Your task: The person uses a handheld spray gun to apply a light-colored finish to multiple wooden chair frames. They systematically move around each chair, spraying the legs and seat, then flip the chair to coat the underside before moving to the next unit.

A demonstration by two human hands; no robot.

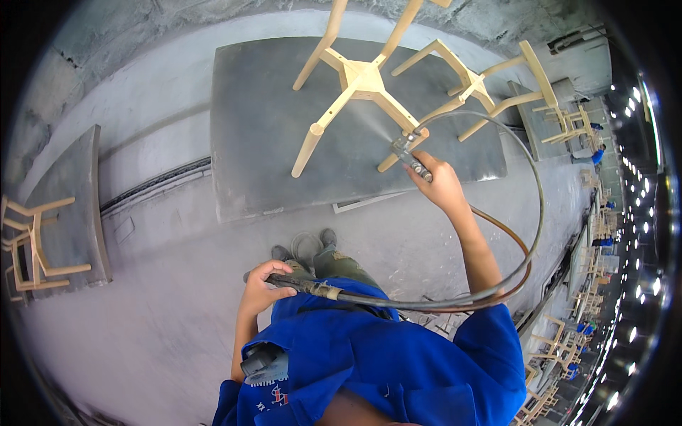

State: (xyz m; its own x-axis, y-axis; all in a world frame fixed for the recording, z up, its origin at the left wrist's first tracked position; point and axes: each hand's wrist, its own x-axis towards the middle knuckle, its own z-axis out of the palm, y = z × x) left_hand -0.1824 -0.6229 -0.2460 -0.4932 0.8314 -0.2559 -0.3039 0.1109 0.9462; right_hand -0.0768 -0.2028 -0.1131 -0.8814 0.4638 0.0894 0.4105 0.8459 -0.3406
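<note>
"Spraying mist [381,126], that spray gun [403,149]: how is it held?"

"By the right grip [437,179], wrapped around its handle [420,169], close to the pale chair frame [364,79] on the grey desk [263,121]."

"And the left grip [263,284]?"

"Pinching the taped hose [312,287] between thumb and fingers, in front of the blue shirt [348,355]."

"Anything nearby?"

"A second frame [474,86], right of the first; a third frame [67,270], far left."

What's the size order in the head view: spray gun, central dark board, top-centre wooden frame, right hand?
1. Central dark board
2. Top-centre wooden frame, cut off by the top edge
3. Right hand and spray gun: too alike to rank; the hand hides part of the gun
</note>
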